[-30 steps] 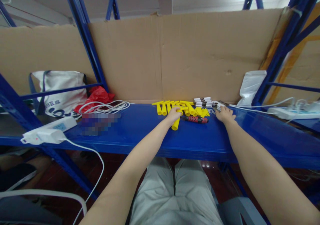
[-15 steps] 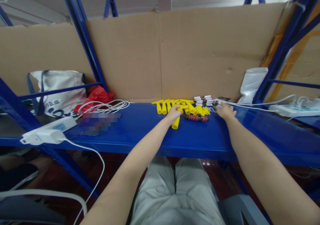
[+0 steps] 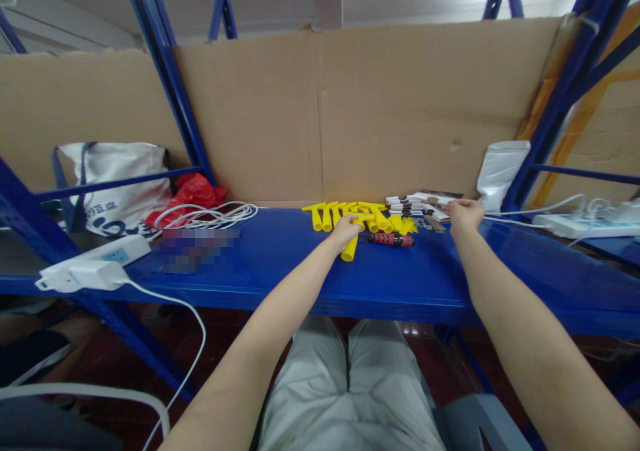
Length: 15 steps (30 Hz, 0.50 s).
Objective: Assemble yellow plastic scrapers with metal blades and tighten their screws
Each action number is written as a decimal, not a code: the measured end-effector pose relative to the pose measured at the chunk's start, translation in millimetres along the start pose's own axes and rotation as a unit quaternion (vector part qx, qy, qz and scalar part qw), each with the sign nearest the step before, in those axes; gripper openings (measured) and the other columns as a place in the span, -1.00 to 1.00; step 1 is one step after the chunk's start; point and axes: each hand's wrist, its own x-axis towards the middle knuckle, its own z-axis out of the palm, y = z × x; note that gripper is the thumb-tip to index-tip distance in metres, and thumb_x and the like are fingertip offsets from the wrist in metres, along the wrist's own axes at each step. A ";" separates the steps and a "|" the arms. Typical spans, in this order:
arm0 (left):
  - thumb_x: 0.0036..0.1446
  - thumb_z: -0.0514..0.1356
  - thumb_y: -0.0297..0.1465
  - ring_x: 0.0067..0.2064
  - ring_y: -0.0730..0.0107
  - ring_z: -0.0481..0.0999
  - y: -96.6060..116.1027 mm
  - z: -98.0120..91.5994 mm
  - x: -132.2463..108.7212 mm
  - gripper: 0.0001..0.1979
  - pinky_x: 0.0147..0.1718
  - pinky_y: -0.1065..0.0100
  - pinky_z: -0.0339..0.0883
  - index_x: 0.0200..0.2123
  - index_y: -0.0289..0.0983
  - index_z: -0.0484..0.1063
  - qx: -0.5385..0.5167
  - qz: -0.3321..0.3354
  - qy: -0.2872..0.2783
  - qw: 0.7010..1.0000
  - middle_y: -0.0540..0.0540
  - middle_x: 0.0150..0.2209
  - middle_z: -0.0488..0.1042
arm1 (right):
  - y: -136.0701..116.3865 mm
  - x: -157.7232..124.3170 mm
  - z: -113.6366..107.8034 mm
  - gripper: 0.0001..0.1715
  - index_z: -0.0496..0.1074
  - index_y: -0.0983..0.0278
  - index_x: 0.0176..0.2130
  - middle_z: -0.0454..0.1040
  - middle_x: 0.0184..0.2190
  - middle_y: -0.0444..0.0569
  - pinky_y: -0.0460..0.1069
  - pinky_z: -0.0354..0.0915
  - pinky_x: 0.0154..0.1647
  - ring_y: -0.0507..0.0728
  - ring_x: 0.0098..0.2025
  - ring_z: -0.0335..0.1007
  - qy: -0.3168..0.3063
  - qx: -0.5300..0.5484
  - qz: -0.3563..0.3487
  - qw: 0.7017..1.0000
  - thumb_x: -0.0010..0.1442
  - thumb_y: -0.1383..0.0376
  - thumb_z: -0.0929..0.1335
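A heap of yellow T-shaped plastic handles (image 3: 367,216) lies at the back of the blue shelf (image 3: 280,264). My left hand (image 3: 347,227) is closed around one yellow handle (image 3: 349,247) at the near side of the heap. A red-and-black screwdriver (image 3: 391,239) lies just right of that hand. Behind it sits a stack of small white-and-black flat parts (image 3: 404,205). My right hand (image 3: 463,213) hovers a little above the shelf, right of the stack, pinching a small flat piece (image 3: 434,201) at its fingertips.
Cardboard sheets (image 3: 400,104) wall off the back. A white cable coil (image 3: 210,214), a red bag (image 3: 193,191), a white tote (image 3: 117,184) and a power strip (image 3: 93,267) sit left. A white plastic bag (image 3: 501,167) and another power strip (image 3: 580,224) are right.
My right hand has risen off the shelf and shifted right and back, lifting a small flat piece from beside the stack. My left hand stays on the yellow handle.
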 end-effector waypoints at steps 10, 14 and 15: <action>-0.17 0.16 -0.72 -0.11 0.25 0.51 -3.0 2.0 5.4 -0.53 -0.10 0.27 0.35 -0.12 -0.35 0.45 -0.070 -0.024 -0.008 0.997 -0.22 -0.11 0.52 | -56.6 -59.3 1.4 -0.79 0.32 0.30 -0.42 0.53 -0.44 -0.06 -0.08 0.45 -0.15 0.02 -0.37 0.53 -0.311 0.285 0.052 0.905 0.04 0.58 0.35; -0.16 0.16 -0.73 -0.11 0.26 0.51 -1.8 1.2 8.2 -0.59 -0.10 0.30 0.36 -0.20 -0.32 0.46 -0.131 -0.029 0.032 0.990 -0.16 -0.20 0.53 | -60.4 -70.1 4.7 -0.74 0.29 0.29 -0.49 0.50 -0.54 -0.11 -0.07 0.43 -0.15 -0.01 -0.47 0.50 -0.357 0.269 0.066 0.892 0.04 0.60 0.35; -0.14 0.15 -0.72 -0.11 0.27 0.51 -1.1 0.4 9.0 -0.59 -0.11 0.31 0.37 -0.18 -0.31 0.45 -0.139 -0.034 0.051 0.988 -0.15 -0.19 0.52 | -60.9 -71.3 4.8 -0.74 0.29 0.28 -0.49 0.49 -0.54 -0.12 -0.06 0.43 -0.15 0.00 -0.47 0.51 -0.358 0.268 0.066 0.892 0.05 0.59 0.35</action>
